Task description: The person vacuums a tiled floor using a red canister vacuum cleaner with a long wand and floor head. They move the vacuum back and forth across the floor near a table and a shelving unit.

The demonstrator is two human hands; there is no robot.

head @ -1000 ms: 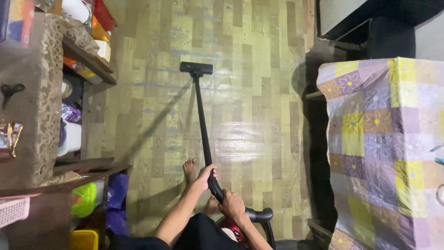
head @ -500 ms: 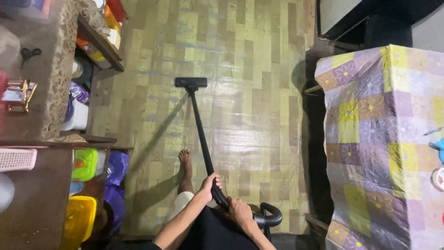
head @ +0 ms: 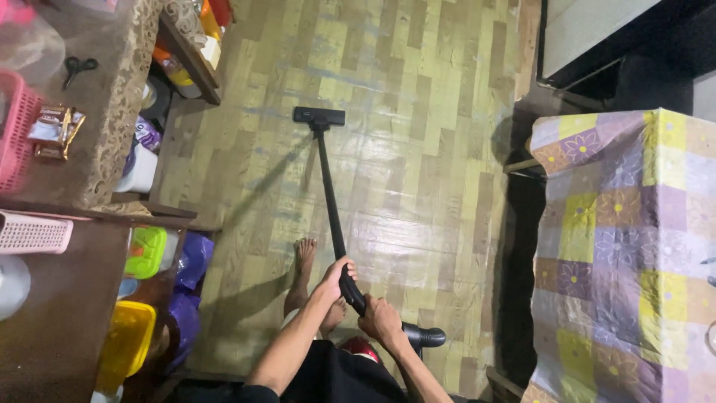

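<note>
Left hand [head: 337, 276]: closed around the black wand [head: 329, 186] of a vacuum, higher up the tube than the other hand.
Right hand [head: 379, 321]: wrapped around the curved black grip at the wand's near end, just above the ribbed hose [head: 424, 336].
Vacuum wand: a thin, straight black tube running away from the person across the floor, ending in a flat black floor head [head: 319, 116] that rests on the floor, well ahead of the bare foot [head: 304, 257].
Floor [head: 418, 149]: glossy yellow-green wood-pattern covering, with light glare near the wand.
Containers: a green plastic tub [head: 145, 252] and a yellow one [head: 125, 347] sit low on the left (what is inside either cannot be made out); purple bags [head: 192, 261] lie beside them.
Bench [head: 97, 112]: on the left, covered in a brown patterned cloth, carrying black scissors [head: 78, 67], shiny snack packets [head: 54, 130] and a pink basket [head: 11, 127] cut off by the picture's edge.
White basket [head: 33, 233]: lies at the left edge, contents out of view.
Shelf [head: 190, 56]: holds bottles and boxes, too crowded to tell apart.
Hidden: the vacuum's body is mostly covered by the person's arms and dark clothing; only a red patch [head: 360, 348] shows.
Right side: a checked purple and yellow floral cloth [head: 626, 246] covers a piece of furniture, partly cut off.
</note>
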